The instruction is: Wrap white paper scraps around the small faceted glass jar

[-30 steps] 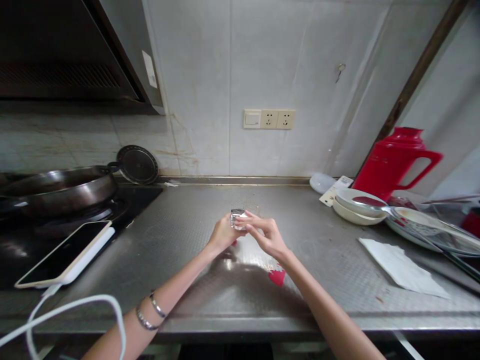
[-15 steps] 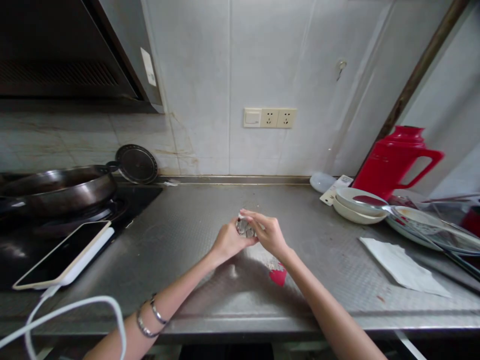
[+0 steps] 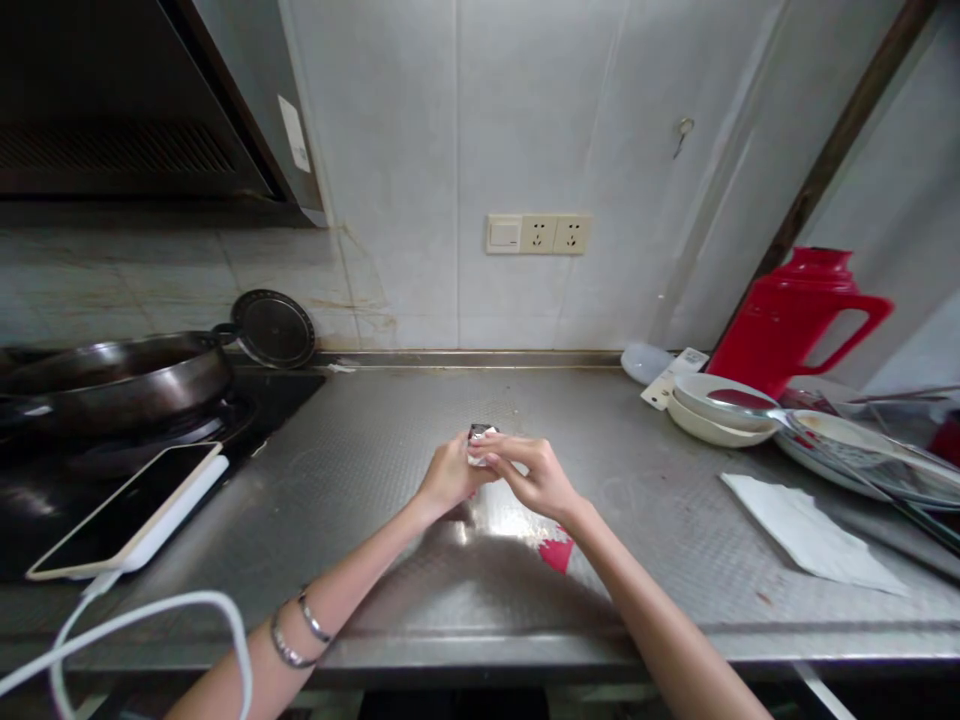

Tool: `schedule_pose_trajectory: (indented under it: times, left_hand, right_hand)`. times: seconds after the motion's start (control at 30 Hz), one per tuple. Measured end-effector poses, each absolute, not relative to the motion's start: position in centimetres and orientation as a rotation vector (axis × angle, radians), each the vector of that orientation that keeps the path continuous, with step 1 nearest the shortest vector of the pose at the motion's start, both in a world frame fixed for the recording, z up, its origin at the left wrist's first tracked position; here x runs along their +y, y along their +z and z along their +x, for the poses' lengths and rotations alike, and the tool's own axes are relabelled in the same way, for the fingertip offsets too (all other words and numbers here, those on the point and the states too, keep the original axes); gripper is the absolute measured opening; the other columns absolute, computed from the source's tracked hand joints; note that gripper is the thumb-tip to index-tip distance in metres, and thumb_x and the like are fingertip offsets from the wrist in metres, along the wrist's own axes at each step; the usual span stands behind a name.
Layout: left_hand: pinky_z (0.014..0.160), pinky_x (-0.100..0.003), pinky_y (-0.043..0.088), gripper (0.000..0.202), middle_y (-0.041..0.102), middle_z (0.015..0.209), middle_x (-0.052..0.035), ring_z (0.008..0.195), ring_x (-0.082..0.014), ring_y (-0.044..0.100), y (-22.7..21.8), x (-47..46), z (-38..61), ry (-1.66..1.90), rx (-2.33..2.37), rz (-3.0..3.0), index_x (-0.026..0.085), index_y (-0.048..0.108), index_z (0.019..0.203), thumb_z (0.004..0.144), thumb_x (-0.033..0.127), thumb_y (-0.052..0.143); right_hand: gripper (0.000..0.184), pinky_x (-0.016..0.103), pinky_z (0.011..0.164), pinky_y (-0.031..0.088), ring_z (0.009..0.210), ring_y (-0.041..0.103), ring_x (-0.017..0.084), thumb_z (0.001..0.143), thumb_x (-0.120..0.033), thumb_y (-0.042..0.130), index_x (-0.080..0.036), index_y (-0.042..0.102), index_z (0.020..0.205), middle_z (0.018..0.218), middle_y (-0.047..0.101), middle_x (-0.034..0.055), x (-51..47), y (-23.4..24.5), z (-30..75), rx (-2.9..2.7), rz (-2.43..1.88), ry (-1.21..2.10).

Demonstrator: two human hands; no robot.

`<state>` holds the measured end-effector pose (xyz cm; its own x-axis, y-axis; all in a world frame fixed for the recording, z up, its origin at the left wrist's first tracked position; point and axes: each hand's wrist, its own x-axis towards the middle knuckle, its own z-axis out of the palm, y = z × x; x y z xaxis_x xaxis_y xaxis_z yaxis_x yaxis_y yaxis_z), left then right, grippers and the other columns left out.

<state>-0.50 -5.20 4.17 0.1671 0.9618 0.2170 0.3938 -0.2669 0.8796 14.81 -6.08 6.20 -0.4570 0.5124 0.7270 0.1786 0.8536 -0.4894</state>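
Over the middle of the steel counter, my left hand (image 3: 447,474) is wrapped round a small silvery, foil-like object (image 3: 481,434) with a dark patch at its far edge. Its exact kind is hidden by the fingers. My right hand (image 3: 534,470) lies across the near side and top of the object, fingers closed together against it. A bit of red shows below the left hand. On the counter, nearer the front edge, lies a torn red scrap (image 3: 556,552) with a ragged pale edge.
To the left are a pan (image 3: 120,375) on the black stove and a phone (image 3: 127,515) with a white cable (image 3: 180,600). On the right stand stacked bowls (image 3: 712,425), a red thermos (image 3: 787,325) and a white paper napkin (image 3: 810,535). Wall sockets (image 3: 555,234) are behind.
My right fingers have shifted slightly left and down over the silvery object. Its top, more exposed before, is now mostly covered. My left hand keeps its hold.
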Motion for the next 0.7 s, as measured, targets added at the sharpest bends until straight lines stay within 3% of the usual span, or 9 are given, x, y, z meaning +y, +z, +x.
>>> schedule_pose_trajectory:
  times: [0.1, 0.2, 0.37, 0.5, 0.6, 0.7]
  left_hand:
    - [0.043, -0.021, 0.039, 0.043, 0.066, 0.066, 0.0022, 0.042, -0.0106, 0.054, 4.1, -5.1, -0.5, 1.083, 1.328, 1.753, 0.018, 0.064, 0.098, 0.062, 0.039, 0.074]
    - [0.042, -0.021, 0.039, 0.055, 0.066, 0.072, 0.0008, 0.042, -0.0095, 0.053, 4.1, -5.2, -0.3, 1.081, 1.369, 1.708, 0.018, 0.059, 0.105, 0.060, 0.044, 0.076]
    - [0.053, -0.021, 0.045, 0.064, 0.067, 0.080, -0.0027, 0.058, -0.0118, 0.059, 3.8, -5.4, -0.2, 1.161, 1.292, 1.702, 0.015, 0.057, 0.106, 0.054, 0.041, 0.081]
    - [0.050, -0.021, 0.045, 0.066, 0.065, 0.077, -0.0009, 0.056, -0.0107, 0.058, 3.6, -5.2, -0.2, 1.186, 1.233, 1.628, 0.015, 0.055, 0.110, 0.055, 0.039, 0.082]
    - [0.041, -0.019, 0.042, 0.065, 0.063, 0.076, 0.0004, 0.047, -0.0075, 0.053, 3.5, -4.9, -0.3, 1.185, 1.207, 1.555, 0.016, 0.053, 0.112, 0.058, 0.041, 0.080]
    - [0.037, -0.018, 0.041, 0.063, 0.062, 0.074, 0.0018, 0.043, -0.0061, 0.050, 3.4, -4.5, -0.4, 1.195, 1.199, 1.529, 0.016, 0.053, 0.108, 0.057, 0.041, 0.081]
  right_hand:
    - [0.029, 0.031, 0.078, 0.054, 0.083, 0.070, 0.020, 0.092, -0.034, 0.048, -0.021, 0.074, 0.092, 0.085, 0.075, 0.0043, -6.1, 6.5, 15.0, -1.942, -0.621, 0.507]
    - [0.033, 0.025, 0.062, 0.052, 0.067, 0.067, 0.017, 0.093, -0.037, 0.046, -0.019, 0.074, 0.089, 0.076, 0.073, 0.0038, -5.7, 6.6, 15.2, -1.704, -0.776, 0.472]
    - [0.032, 0.021, 0.055, 0.047, 0.059, 0.063, 0.014, 0.092, -0.037, 0.047, -0.018, 0.073, 0.092, 0.075, 0.073, 0.0029, -4.6, 6.0, 15.2, -1.631, -0.903, 0.272]
    - [0.027, 0.024, 0.069, 0.054, 0.078, 0.070, 0.018, 0.092, -0.032, 0.049, -0.021, 0.072, 0.099, 0.094, 0.074, 0.0051, -4.3, 5.4, 15.1, -1.786, -0.774, 0.295]
    - [0.025, 0.030, 0.085, 0.053, 0.099, 0.067, 0.021, 0.092, -0.028, 0.049, -0.023, 0.070, 0.104, 0.108, 0.070, 0.0062, -4.3, 5.3, 15.1, -1.833, -0.680, 0.293]
    - [0.026, 0.033, 0.092, 0.052, 0.106, 0.064, 0.021, 0.091, -0.025, 0.049, -0.024, 0.070, 0.106, 0.111, 0.069, 0.0067, -4.7, 5.5, 15.2, -1.885, -0.615, 0.291]
